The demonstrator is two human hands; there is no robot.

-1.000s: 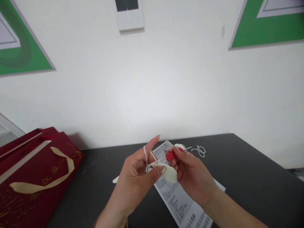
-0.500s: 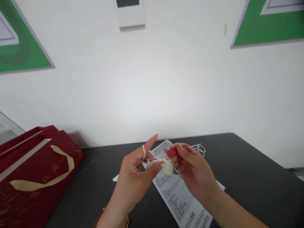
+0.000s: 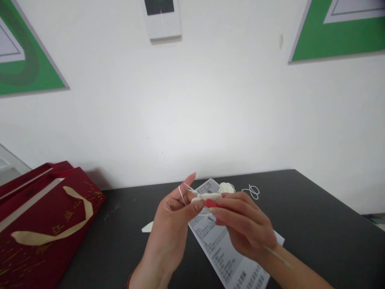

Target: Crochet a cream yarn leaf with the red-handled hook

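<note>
My left hand [image 3: 177, 212] pinches a small piece of white crochet work [image 3: 207, 196] between thumb and fingers, with white yarn [image 3: 181, 193] looped over its raised index finger. Closed around a red-handled crochet hook [image 3: 211, 203], my right hand [image 3: 246, 218] is up against the right side of the piece. Most of the hook is hidden by the fingers, and its tip cannot be made out. Behind my right hand lies a ball of white yarn [image 3: 226, 187]. A printed sheet [image 3: 222, 253] rests on the table under both hands.
Dark red gift bags [image 3: 48, 224] with a cream ribbon stand at the left of the black table [image 3: 315, 228]. A loose yarn loop [image 3: 252, 192] lies behind my right hand, and a small white piece [image 3: 147, 227] left of my left wrist. A white wall [image 3: 192, 100] rises behind.
My right hand has turned over and moved slightly left, bringing the hook's red handle lower and against the crochet work. The piece now lies flatter, and the yarn ball has come into view.
</note>
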